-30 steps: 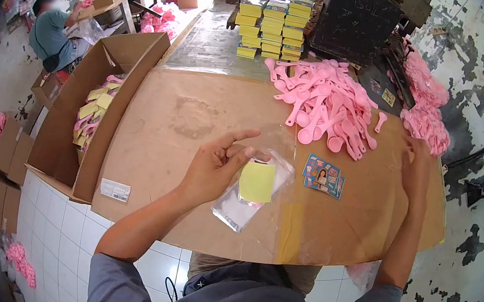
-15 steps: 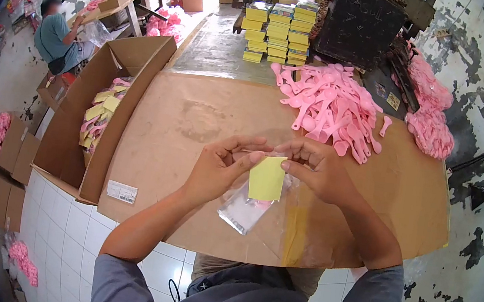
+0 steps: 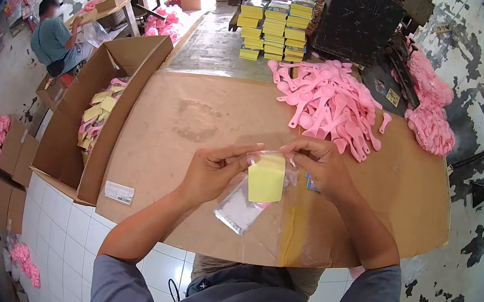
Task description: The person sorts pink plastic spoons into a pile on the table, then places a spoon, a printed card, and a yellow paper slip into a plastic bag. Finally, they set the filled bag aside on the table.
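left hand [image 3: 212,171] pinched mouth of clear plastic bag [image 3: 237,208] | right hand [image 3: 320,166] pinched opposite edge | bag with yellow paper card [image 3: 266,178] at frame centre, long axis slanting lower-left | pink plastic spoon pile [image 3: 327,104] upper right, nearer right hand

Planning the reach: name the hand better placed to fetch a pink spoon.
Right, probably. The right hand, pinching the bag, is nearer the pink spoon pile; the left hand is farther off and could hold the bag alone.
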`<state>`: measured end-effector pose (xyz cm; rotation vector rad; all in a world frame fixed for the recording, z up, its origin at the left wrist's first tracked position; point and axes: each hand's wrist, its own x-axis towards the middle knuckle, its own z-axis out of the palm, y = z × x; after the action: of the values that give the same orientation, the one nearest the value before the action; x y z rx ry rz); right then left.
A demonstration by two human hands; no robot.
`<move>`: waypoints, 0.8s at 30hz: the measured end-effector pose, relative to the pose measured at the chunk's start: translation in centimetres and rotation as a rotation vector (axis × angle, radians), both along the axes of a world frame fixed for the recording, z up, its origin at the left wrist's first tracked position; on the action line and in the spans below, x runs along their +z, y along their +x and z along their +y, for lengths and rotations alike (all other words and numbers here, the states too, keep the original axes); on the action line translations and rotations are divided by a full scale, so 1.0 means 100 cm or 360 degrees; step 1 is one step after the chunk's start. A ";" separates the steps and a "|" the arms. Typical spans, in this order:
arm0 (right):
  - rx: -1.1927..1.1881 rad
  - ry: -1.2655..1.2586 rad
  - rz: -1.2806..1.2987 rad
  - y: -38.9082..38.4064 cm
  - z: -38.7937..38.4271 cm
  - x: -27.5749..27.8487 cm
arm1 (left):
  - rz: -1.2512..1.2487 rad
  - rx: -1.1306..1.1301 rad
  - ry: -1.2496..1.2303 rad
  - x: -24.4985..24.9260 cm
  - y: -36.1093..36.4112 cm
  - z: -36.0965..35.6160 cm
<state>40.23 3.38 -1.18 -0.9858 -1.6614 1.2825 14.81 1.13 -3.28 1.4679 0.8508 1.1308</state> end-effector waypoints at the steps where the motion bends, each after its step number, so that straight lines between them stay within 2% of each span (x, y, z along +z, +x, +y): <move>1: 0.0017 -0.0010 0.0011 0.001 0.000 0.000 | 0.0009 -0.0009 0.0069 0.000 -0.001 0.000; 7: 0.0102 -0.0001 0.0005 0.007 0.003 0.002 | 0.0036 -0.0166 0.0045 0.002 -0.009 0.004; 10: 0.0130 -0.0021 0.0058 0.008 0.003 0.004 | -0.0340 -0.0259 -0.0214 -0.004 -0.012 0.007; 12: 0.0100 0.0019 -0.0044 0.004 -0.003 0.008 | -0.0281 -0.0215 -0.0257 -0.004 -0.009 0.007; 16: 0.0164 0.0016 0.0056 0.005 0.001 0.000 | 0.0017 -0.0114 -0.0203 0.003 -0.002 0.005; 21: 0.0143 -0.0005 0.0111 0.002 0.000 0.000 | 0.0030 -0.0101 -0.0223 -0.003 -0.004 0.009; 24: 0.0366 0.0036 -0.0139 0.005 -0.003 0.003 | 0.0032 -0.0062 -0.0221 0.000 -0.005 0.009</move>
<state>40.72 3.03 -0.92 -0.8668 -1.8962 1.3828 14.34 2.02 -3.26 1.3776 0.8930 1.0096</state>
